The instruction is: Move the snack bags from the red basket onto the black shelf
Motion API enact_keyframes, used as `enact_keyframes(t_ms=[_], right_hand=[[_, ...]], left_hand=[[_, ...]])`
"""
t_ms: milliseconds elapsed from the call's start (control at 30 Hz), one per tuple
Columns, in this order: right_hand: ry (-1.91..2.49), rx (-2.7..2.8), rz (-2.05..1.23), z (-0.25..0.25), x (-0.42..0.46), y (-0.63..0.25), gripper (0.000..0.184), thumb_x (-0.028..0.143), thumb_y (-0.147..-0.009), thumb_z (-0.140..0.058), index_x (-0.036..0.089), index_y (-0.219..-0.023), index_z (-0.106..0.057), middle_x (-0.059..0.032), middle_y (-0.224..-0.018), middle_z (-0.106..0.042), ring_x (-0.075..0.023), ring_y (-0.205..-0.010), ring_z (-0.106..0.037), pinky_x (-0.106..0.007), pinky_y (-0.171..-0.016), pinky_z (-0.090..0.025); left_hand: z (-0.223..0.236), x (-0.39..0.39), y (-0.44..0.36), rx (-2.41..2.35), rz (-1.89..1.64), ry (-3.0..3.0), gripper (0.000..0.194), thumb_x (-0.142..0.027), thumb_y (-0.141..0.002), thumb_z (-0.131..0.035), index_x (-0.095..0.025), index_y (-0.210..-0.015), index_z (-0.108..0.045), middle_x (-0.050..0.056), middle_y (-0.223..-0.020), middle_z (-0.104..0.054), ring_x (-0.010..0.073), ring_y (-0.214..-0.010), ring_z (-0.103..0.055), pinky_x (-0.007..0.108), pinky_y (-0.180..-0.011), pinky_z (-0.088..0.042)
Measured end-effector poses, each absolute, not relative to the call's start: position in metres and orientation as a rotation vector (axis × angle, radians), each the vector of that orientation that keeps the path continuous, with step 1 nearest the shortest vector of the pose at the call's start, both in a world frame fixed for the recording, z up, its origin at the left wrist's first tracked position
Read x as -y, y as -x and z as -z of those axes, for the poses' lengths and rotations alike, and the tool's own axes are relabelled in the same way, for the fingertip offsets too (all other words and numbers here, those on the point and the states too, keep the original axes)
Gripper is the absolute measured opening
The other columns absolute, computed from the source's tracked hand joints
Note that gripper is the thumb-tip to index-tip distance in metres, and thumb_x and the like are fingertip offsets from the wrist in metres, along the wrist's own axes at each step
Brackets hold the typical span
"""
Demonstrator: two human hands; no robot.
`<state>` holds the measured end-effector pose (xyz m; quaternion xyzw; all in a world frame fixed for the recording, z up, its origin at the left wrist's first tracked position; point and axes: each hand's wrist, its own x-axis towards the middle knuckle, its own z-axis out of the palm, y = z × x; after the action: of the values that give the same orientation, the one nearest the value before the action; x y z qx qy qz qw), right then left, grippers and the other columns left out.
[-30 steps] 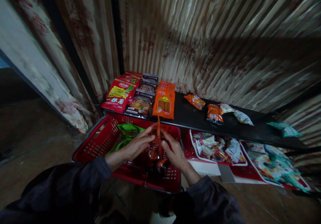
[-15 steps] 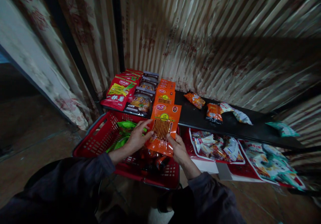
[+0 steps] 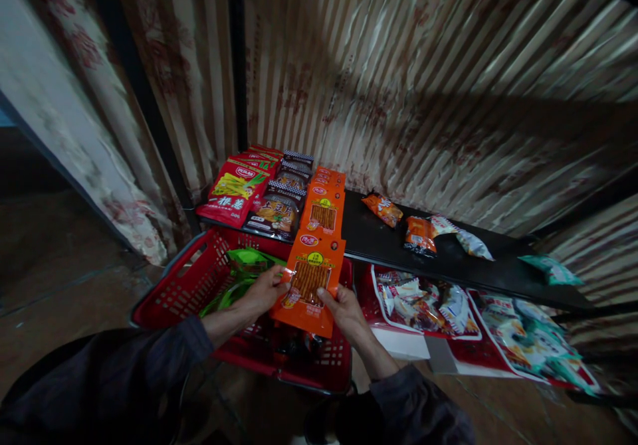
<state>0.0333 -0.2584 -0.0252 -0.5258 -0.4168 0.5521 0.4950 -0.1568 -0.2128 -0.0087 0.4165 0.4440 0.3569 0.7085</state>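
"Holding what, down there?"

"An orange packet [image 3: 310,273], pinched at one side by the left hand [image 3: 263,292] and at the other by the right hand [image 3: 347,311], both thumbs on its front."

"Where is it?"

"Above the red basket [image 3: 172,291], printed face up. From here its top overlaps the shelf row [image 3: 322,207] of matching packs; I can't tell whether they touch. Green packets [image 3: 249,259] lie in the basket."

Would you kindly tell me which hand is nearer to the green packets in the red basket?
Left: the left hand is close by the green packets; the right hand is farther, across the orange packet.
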Motion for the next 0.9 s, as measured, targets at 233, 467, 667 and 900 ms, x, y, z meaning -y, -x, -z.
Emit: enact_keyframes(t_ms=[233, 467, 667, 900], right_hand=[[1.123, 0.943, -1.386, 0.016, 0.252, -0.042, 0.041, 0.046, -0.070, -0.080, 0.020, -0.101, -0.069, -0.0046, -0.096, -0.076, -0.0225, -0.084, -0.071, -0.039, -0.084, -0.055], [1.129, 0.978, -1.106, 0.015, 0.206, -0.046, 0.037, 0.041, -0.072, -0.075, 0.021, -0.102, -0.066, -0.0050, -0.099, -0.076, -0.0223, -0.090, -0.071, -0.038, -0.086, -0.055], [1.231, 1.129, -0.793, 0.008, 0.145, -0.069, 0.031, 0.039, -0.073, -0.066, 0.018, -0.095, -0.064, -0.0069, -0.097, -0.076, -0.0220, -0.089, -0.070, -0.038, -0.088, -0.054], [1.264, 1.199, -0.648, 0.010, 0.099, -0.088, 0.028, 0.033, -0.073, -0.061, 0.018, -0.097, -0.063, -0.0059, -0.094, -0.075, -0.0202, -0.089, -0.069, -0.036, -0.087, -0.053]], left_hand=[[0.004, 0.197, 0.145, -0.977, -0.920, -1.013, 0.035, -0.034, -0.065, -0.070, -0.017, -0.093, -0.059, 0.004, -0.084, -0.073, 0.0227, -0.081, -0.070, 0.033, -0.074, -0.054], [0.004, 0.153, 0.131, -0.976, -1.054, -1.192, 0.057, -0.029, -0.070, -0.066, -0.016, -0.124, -0.055, 0.004, -0.090, -0.074, 0.0204, -0.081, -0.069, 0.032, -0.075, -0.054], [-0.005, 0.097, 0.105, -1.087, -1.120, -1.405, 0.061, -0.011, -0.076, -0.060, -0.017, -0.136, -0.050, 0.004, -0.091, -0.074, 0.0170, -0.081, -0.068, 0.029, -0.076, -0.054], [-0.014, 0.053, 0.082, -1.458, -1.096, -1.764, 0.051, -0.007, -0.081, -0.056, -0.018, -0.131, -0.058, 0.005, -0.108, -0.073, 0.0186, -0.099, -0.067, 0.031, -0.093, -0.051]])
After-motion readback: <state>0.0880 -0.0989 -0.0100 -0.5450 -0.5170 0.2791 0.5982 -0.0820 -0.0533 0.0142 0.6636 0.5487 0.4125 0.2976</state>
